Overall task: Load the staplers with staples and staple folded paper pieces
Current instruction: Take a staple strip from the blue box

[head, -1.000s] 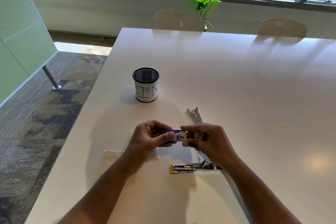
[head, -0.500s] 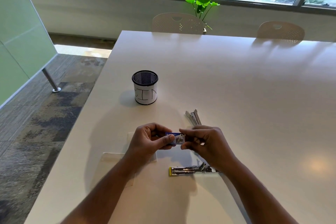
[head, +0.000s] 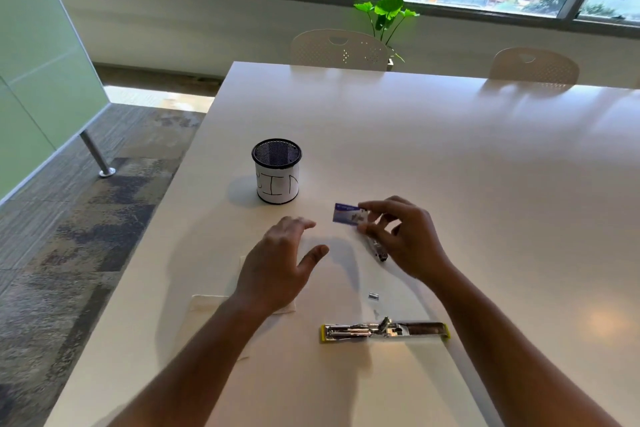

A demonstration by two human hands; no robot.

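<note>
The small blue staple box [head: 349, 214] is off the table, pinched at its right end between the thumb and fingertips of the right hand [head: 405, 239], and it sits just above the white table [head: 485, 184] a little to the right of the mesh cup. Under that hand a second stapler [head: 378, 251] lies on the table, mostly hidden, only its dark end showing. The left hand [head: 277, 270] hovers apart from the box, fingers spread and relaxed, holding nothing, above a folded paper piece [head: 211, 302] whose pale corner shows beside the wrist. Nearer the table's front edge an opened stapler [head: 384, 330] lies flat, swung out in one long line, yellow at both ends, with its metal channel facing up. Between it and the right hand a small silvery strip of staples [head: 373, 296] rests alone on the table. Farther back stands a black mesh cup [head: 277, 170] wrapped in white paper with hand-drawn letters. Across the table are two pale chairs [head: 341, 49] and a green plant [head: 386, 15] by the window.
</note>
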